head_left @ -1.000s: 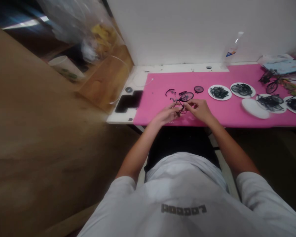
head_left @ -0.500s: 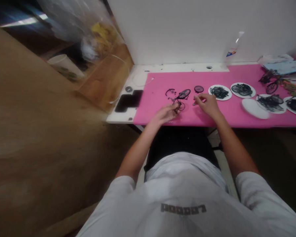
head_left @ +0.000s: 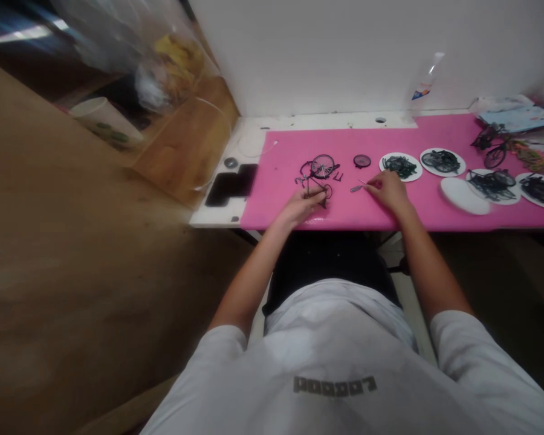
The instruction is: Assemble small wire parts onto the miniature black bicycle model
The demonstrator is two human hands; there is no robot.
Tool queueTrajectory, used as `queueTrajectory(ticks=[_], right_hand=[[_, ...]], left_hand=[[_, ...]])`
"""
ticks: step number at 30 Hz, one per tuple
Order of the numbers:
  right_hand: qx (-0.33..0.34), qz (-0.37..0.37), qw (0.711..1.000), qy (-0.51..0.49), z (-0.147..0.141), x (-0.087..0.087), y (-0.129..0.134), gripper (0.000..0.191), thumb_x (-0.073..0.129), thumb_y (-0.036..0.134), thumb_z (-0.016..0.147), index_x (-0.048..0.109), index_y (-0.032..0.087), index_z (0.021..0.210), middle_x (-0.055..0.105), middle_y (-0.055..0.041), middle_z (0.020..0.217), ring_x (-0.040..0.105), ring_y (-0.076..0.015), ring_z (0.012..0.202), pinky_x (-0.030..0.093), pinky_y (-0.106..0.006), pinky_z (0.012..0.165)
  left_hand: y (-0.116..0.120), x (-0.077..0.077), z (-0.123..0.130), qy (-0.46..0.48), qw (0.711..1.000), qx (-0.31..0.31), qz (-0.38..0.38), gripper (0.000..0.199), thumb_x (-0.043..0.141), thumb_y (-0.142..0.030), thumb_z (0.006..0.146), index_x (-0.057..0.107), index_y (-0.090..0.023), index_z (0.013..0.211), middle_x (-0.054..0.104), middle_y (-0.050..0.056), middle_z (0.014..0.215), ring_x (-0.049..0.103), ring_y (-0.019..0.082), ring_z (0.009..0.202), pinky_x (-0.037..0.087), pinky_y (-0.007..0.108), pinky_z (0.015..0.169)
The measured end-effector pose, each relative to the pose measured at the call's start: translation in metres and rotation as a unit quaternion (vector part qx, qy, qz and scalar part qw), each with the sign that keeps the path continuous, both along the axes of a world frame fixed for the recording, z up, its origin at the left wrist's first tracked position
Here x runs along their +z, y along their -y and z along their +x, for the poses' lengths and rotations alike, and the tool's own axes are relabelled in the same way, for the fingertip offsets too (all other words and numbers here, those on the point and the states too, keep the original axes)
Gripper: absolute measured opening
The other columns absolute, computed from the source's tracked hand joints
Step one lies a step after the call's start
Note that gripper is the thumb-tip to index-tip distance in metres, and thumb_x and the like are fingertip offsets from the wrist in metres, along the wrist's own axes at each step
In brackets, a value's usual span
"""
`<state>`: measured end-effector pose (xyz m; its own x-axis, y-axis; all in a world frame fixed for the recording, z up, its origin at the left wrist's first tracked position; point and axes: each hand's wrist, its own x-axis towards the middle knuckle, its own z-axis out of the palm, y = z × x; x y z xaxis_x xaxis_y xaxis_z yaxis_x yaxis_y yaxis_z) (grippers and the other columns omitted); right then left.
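Observation:
My left hand [head_left: 303, 207] is closed around the lower part of a dark miniature bicycle [head_left: 316, 181], just above the pink table cover. One spoked wheel [head_left: 323, 166] of the bicycle faces up beyond my fingers. My right hand [head_left: 390, 190] is pinched low over the cover, at a small thin grey piece [head_left: 356, 188]; its kind is too small to tell. Behind that hand lies a loose dark wheel [head_left: 362, 161]. Between the bicycle and my right hand are small dark parts [head_left: 338, 177].
White plates of dark parts [head_left: 419, 169] stand to the right, beside a white lid or plate [head_left: 465, 196]. Further right is another small bicycle [head_left: 495, 156]. Dark phone-like slabs [head_left: 230, 188] lie at the left edge. A clear bottle [head_left: 428, 78] stands at the back.
The bicycle has turned in my left hand, so its wheel now shows a rounder face. My right hand has lowered and drawn slightly right, with the grey piece now nearer the cover.

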<state>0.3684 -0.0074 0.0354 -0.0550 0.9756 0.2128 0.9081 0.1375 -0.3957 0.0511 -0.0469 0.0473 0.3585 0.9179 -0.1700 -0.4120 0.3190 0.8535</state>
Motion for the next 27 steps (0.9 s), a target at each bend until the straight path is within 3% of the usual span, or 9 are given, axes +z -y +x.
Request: queueTrajectory(ticks=[8, 14, 20, 27], right_hand=[[-0.026, 0.014, 1.0, -0.01, -0.005, -0.008, -0.001, 0.019, 0.069, 0.033, 0.101, 0.079, 0.018, 0.095, 0.076, -0.02, 0.113, 0.065, -0.0369, 0.111, 0.053, -0.047, 0.093], [-0.054, 0.071, 0.99, -0.108, -0.013, -0.013, -0.001, 0.02, 0.068, 0.036, 0.103, 0.077, 0.019, 0.105, 0.081, -0.0141, 0.104, 0.072, -0.0306, 0.097, 0.055, -0.043, 0.088], [-0.001, 0.153, 0.966, -0.209, -0.028, -0.023, -0.004, 0.02, 0.073, 0.04, 0.1, 0.077, 0.02, 0.098, 0.08, -0.0091, 0.095, 0.074, -0.0256, 0.088, 0.058, -0.04, 0.083], [0.058, 0.208, 0.949, -0.23, -0.056, -0.026, 0.004, 0.014, 0.073, 0.031, 0.099, 0.081, 0.02, 0.102, 0.08, -0.0103, 0.103, 0.073, -0.0223, 0.084, 0.06, -0.036, 0.075]], left_hand=[[-0.003, -0.007, -0.001, 0.004, 1.0, -0.007, 0.03, 0.033, 0.097, -0.012, 0.077, 0.083, -0.012, 0.106, 0.081, 0.01, 0.106, 0.074, 0.013, 0.085, 0.059, 0.03, 0.089], [-0.011, -0.022, -0.002, -0.034, 0.996, 0.016, 0.074, 0.039, 0.099, -0.021, 0.076, 0.083, -0.013, 0.11, 0.082, 0.009, 0.104, 0.075, 0.015, 0.085, 0.061, 0.029, 0.088], [-0.022, -0.038, -0.003, -0.137, 0.977, 0.078, 0.145, 0.038, 0.095, -0.027, 0.08, 0.082, -0.014, 0.113, 0.083, 0.012, 0.115, 0.077, 0.019, 0.095, 0.065, 0.034, 0.092], [-0.03, -0.049, -0.001, -0.217, 0.945, 0.162, 0.184, 0.03, 0.089, -0.024, 0.084, 0.079, -0.012, 0.11, 0.083, 0.015, 0.111, 0.078, 0.018, 0.083, 0.067, 0.036, 0.085]])
